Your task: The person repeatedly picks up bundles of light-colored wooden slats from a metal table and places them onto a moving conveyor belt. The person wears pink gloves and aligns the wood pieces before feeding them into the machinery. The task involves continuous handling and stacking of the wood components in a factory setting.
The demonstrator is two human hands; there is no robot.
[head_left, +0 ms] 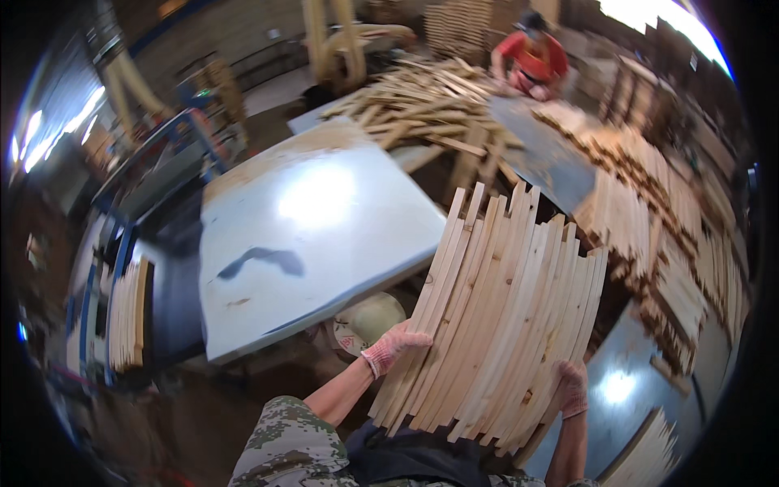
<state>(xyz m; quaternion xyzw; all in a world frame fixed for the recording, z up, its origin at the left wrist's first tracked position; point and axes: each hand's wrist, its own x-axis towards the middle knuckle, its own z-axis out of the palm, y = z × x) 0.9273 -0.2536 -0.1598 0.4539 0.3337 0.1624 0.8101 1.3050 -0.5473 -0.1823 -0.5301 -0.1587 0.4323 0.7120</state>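
Between my two hands I hold a wide row of pale wooden strips (pixel 499 312), lying side by side with uneven ends. My left hand (pixel 395 346), in a pinkish knit glove, is closed on the row's left edge. Gloved the same way, my right hand (pixel 571 388) grips the right edge, its fingers partly hidden by the wood. The strips are tilted in front of my body, over the gap between a white-topped table (pixel 268 195) and a grey metal surface (pixel 629 357).
A heap of loose strips (pixel 430 101) lies beyond the white table. A person in red (pixel 535 61) bends over the far end. Long rows of stacked strips (pixel 625 207) line the right side. At left, a blue-framed machine (pixel 122 268) holds more strips (pixel 130 316).
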